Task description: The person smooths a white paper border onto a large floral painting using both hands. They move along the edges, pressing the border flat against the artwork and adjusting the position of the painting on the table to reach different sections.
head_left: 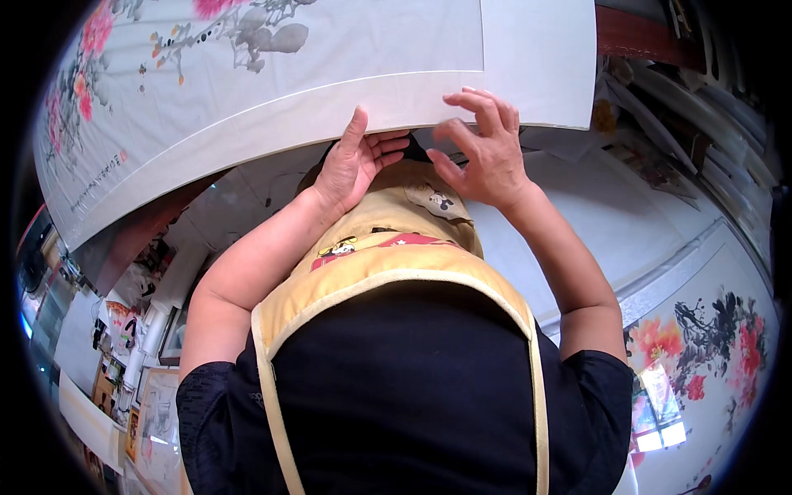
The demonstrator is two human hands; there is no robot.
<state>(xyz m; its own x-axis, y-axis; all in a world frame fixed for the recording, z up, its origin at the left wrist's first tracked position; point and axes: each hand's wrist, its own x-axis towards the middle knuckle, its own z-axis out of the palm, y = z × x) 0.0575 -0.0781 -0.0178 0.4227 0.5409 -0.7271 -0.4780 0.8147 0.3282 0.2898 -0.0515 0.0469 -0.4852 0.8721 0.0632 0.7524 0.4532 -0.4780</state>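
A large painting on paper [396,49] with pink flowers and grey leaves lies before me, framed by a wide white border [330,114]. Its near edge curves across the view above my lap. My left hand [351,165] is at this edge, palm turned up; its thumb stands up over the border and its fingers stretch out along and just below the edge. To its right, my right hand [488,153] hovers over the edge with its fingers bent and spread apart, slightly blurred. Nothing shows between the fingers of either hand.
I wear a yellow apron [388,256]. At the lower right lies another flower painting [701,355] with a glossy reflection. Rolls and long sheets [718,157] are stacked at the far right. Lower left, white rolls [153,338] and framed pictures [157,421] stand crowded together.
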